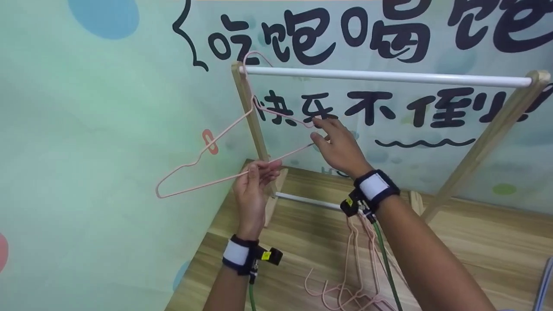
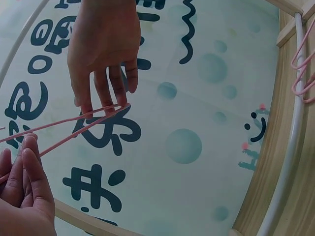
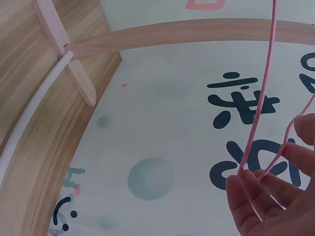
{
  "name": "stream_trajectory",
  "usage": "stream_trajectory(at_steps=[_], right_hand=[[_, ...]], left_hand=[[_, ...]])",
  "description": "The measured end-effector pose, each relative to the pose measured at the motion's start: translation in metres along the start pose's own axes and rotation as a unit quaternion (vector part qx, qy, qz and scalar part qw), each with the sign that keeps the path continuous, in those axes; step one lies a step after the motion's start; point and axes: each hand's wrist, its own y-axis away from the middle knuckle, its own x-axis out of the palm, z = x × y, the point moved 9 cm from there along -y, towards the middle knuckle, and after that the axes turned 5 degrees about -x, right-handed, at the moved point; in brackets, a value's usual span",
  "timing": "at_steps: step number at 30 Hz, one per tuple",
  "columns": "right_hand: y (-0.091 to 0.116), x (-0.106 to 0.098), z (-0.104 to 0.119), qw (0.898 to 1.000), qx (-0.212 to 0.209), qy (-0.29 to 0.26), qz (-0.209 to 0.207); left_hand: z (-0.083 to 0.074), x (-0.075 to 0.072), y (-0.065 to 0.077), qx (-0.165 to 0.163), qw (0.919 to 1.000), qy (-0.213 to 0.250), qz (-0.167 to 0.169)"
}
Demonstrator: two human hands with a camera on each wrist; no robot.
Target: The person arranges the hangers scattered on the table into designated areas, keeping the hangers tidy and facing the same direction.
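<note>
A thin pink clothes hanger [image 1: 203, 185] is held up at the left end of a wooden rack. Its hook overlaps the white top rod [image 1: 380, 76] beside the left post. My left hand [image 1: 254, 194] pinches the hanger's bottom bar near its middle, thumb in front. At the hanger's right end, my right hand [image 1: 345, 149] has its fingers curled round the bent corner. The right wrist view shows the pink wire [image 3: 261, 103] running down into those fingers [image 3: 241, 196]. In the left wrist view both hands appear on the narrow end of the hanger.
Several more pink hangers [image 1: 355, 250] hang and lie around the lower white rod [image 1: 306, 200]. The rack's right wooden post [image 1: 479, 151] slants down to the wooden tabletop [image 1: 497, 237]. A patterned wall stands close behind and to the left. Something bluish [image 1: 544, 285] lies at the right edge.
</note>
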Motion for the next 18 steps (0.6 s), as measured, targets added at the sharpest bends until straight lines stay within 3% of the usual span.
stream_trajectory(at_steps=[6, 18], right_hand=[[0.0, 0.012, -0.007, 0.999, 0.01, -0.01, 0.036], [0.005, 0.029, -0.015, 0.997, 0.015, 0.001, 0.078]], left_hand=[[0.009, -0.005, 0.001, -0.01, 0.9999, -0.001, 0.001], [0.039, -0.021, -0.006, -0.07, 0.9969, 0.031, -0.018]])
